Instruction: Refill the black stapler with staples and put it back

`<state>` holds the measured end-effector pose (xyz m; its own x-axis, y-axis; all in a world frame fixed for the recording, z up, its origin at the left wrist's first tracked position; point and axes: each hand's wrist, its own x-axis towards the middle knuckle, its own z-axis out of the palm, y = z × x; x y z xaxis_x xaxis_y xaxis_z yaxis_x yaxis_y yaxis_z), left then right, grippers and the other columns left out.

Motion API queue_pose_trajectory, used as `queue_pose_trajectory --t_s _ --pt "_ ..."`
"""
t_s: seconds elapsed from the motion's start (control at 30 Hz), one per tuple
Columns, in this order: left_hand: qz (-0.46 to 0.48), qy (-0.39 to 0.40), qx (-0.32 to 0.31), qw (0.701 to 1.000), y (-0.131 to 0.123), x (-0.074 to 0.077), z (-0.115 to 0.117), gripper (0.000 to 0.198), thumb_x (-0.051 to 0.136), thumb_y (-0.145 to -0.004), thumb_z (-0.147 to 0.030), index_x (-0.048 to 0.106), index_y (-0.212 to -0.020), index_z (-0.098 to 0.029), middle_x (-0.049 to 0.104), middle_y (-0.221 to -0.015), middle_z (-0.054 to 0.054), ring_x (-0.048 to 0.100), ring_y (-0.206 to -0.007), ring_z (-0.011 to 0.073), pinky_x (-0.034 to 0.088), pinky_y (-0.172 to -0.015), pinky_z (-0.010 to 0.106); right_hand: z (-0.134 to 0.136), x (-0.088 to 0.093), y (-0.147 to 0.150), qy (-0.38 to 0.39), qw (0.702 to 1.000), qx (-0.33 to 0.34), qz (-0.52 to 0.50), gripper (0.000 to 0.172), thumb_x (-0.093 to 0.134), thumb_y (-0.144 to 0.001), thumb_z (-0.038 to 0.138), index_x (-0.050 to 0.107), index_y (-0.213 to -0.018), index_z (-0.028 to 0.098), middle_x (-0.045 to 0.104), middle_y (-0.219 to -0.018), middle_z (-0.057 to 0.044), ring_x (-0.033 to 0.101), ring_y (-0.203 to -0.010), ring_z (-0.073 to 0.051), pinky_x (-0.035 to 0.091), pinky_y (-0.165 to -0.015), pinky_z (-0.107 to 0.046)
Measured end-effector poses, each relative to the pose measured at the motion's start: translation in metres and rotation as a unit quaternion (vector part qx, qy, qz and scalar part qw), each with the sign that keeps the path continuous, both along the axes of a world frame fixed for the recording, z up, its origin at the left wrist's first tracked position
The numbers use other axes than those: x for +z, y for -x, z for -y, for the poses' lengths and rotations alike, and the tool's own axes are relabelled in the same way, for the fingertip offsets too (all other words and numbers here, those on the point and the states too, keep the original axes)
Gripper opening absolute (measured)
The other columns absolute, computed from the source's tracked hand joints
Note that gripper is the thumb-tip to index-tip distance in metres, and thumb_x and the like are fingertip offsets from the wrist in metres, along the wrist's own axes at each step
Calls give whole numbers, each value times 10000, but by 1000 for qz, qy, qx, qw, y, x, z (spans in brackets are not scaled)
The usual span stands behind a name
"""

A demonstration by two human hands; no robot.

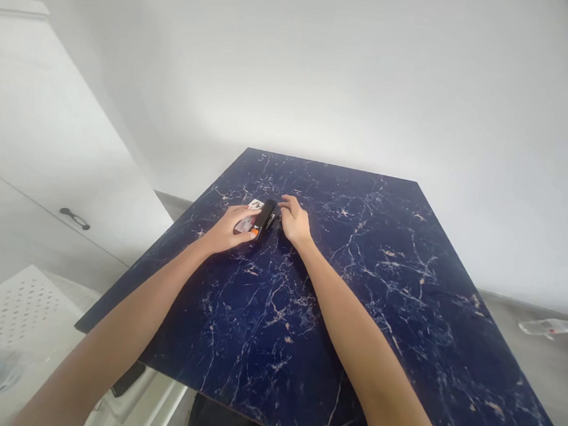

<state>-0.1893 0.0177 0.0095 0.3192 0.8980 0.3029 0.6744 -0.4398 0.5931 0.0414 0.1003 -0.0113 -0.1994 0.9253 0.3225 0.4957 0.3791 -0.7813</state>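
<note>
Left of the middle of the table, my left hand (235,227) grips a small black object (266,217) with an orange spot at its near end. Its thumb is at the orange part and its fingers reach across the far side. Beneath those fingers, a white printed card or box (248,219) lies against the black object's left side. A thin shiny strip shows along the right side; its kind is too small to tell. My right hand (294,221) is just right of the object, fingers loosely bent and apart, with nothing visible in them. Whether its fingertips touch the object cannot be made out.
The dark blue marble-patterned table (361,247) stands against a pale wall (328,63). At left are a white cabinet (43,150) with a dark handle (74,218) and a white perforated surface (8,307). A clear plastic item (557,328) lies on the floor at right.
</note>
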Motion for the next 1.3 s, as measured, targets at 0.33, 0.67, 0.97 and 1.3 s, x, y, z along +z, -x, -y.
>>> queue_pose_trajectory --t_s 0.33,0.67,0.97,1.3 --pt "9 24 -7 1000 -1 0 1 632 657 -930 -425 510 -1534 -309 505 -1575 95 404 -1511 345 381 -1234 536 0 -2 5 -13 997 78 20 601 477 -800 71 648 -1348 249 773 -1200 -36 729 -1066 -242 545 -1030 -396" --pt "-60 -60 17 996 -19 -4 6 655 637 -942 -448 481 -1546 -250 554 -1526 131 435 -1464 369 367 -1221 584 -3 -3 4 -24 999 26 40 496 475 -787 81 702 -1211 203 690 -1227 -91 685 -999 -234 555 -991 -394" --pt "-131 -134 136 973 -15 0 -2 623 653 -845 -193 592 -1464 -209 691 -1319 127 561 -1304 350 451 -1139 526 1 -1 6 -46 993 10 104 422 512 -838 68 748 -1159 207 665 -1201 -109 635 -1119 -260 506 -1042 -388" --pt "-100 -123 173 972 20 -2 -18 441 638 -836 -220 721 -1269 -226 749 -1162 67 542 -1262 342 446 -1136 513 5 2 6 -33 988 -35 149 341 512 -821 80 763 -1014 209 751 -984 -96 637 -965 -291 510 -875 -407"
